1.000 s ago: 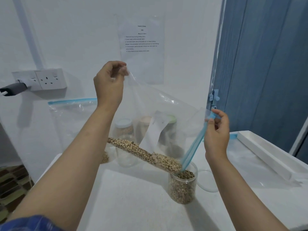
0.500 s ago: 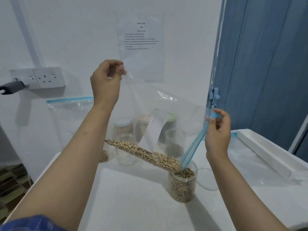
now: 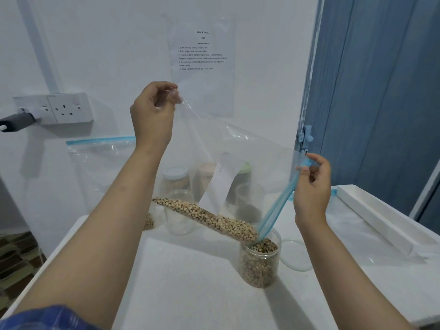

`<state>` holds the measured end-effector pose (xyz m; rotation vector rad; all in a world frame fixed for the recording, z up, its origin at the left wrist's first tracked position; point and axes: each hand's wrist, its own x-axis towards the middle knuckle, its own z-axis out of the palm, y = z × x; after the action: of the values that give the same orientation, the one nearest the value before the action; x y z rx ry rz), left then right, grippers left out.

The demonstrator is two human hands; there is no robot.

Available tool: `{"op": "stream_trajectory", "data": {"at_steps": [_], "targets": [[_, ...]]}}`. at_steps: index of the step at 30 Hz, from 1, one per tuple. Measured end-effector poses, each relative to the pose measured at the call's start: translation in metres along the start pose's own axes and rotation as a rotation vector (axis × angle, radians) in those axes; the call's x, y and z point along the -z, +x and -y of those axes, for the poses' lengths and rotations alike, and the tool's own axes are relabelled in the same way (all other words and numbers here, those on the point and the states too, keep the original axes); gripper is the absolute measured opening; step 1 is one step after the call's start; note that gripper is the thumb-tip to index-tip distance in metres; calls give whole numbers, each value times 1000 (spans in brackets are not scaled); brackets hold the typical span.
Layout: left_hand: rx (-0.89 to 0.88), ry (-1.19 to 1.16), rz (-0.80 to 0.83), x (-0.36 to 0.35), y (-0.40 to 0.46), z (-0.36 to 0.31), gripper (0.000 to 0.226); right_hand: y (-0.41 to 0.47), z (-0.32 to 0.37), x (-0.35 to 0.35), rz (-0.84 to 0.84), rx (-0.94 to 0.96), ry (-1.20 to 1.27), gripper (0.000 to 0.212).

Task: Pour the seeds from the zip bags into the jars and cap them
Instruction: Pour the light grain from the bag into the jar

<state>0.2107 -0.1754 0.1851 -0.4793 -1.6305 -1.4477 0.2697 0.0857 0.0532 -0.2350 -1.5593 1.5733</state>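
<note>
**Seeds on the slope, jar nearly full**

The zip bag [image 3: 238, 163] is pinched at its far corner by the left hand [image 3: 152, 115], held high. The blue zip edge is pinched by the right hand [image 3: 312, 186], the nearer grip to the jar [image 3: 259, 263] on the desk [image 3: 190, 282]. The seeds [image 3: 209, 217] are lined down-right toward the jar mouth.

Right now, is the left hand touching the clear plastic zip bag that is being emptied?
Touching. The head view shows the left hand pinching a raised corner of the clear plastic zip bag between thumb and fingertips, with no gap.
</note>
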Motion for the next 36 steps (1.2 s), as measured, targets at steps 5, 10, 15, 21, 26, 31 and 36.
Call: {"op": "stream_trajectory", "data": {"at_steps": [5,10,15,21,26,31,36], "targets": [[-7,7,-1,1,1,-2,22,1,1,0,5,16,-7,27],[-13,10,-4,1,1,-4,20,1,1,1,-8,22,-6,27],[-11,13,18,-2,-4,-4,16,0,-3,4,63,6,-59,28],[-10,17,38,-7,-8,-3,13,11,2,8,142,246,-408,25],[-13,18,29,-9,-8,-5,12,18,15,2,276,396,-663,30],[-29,25,29,-8,-9,-4,13,20,20,-6,315,447,-595,18],[-84,126,151,1,-13,4,11,18,12,-1,293,448,-399,16]]}}
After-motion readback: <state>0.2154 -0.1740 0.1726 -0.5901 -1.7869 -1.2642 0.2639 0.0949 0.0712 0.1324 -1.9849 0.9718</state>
